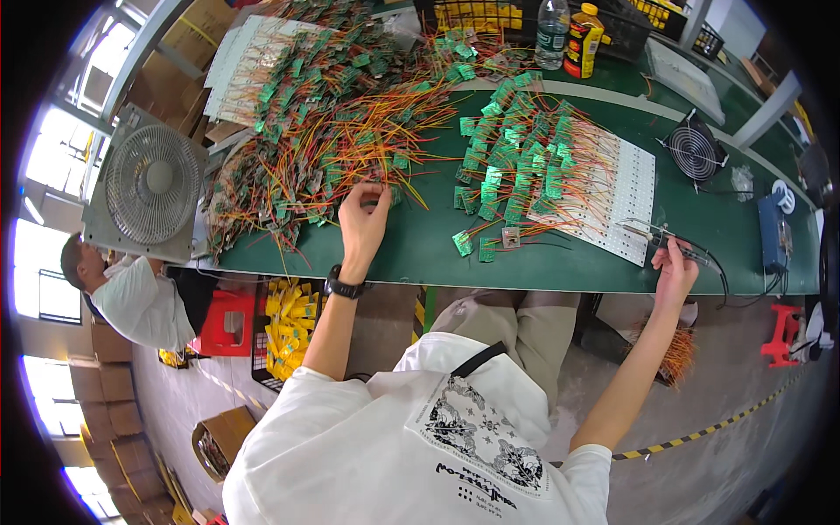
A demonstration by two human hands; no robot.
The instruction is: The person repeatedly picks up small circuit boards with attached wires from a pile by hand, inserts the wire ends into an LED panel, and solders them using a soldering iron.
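My left hand (362,219) reaches into a big heap of small green circuit boards with red, orange and yellow wires (324,114) and pinches one of the wired boards at the heap's near edge. My right hand (674,269) holds a thin soldering iron (669,241) with a black cable, near the front right corner of a white panel of boards (626,206). Rows of green boards with wires (516,157) lie over that white panel. Two single green boards (472,245) and a small grey part (510,237) lie between my hands.
The green worktable (420,254) runs across. A grey box fan (149,188) stands at its left end, a small black fan (694,150) at the right, a blue box (773,232) further right. Two bottles (569,35) stand at the back. Another person (122,289) bends at lower left, next to a red stool (229,322).
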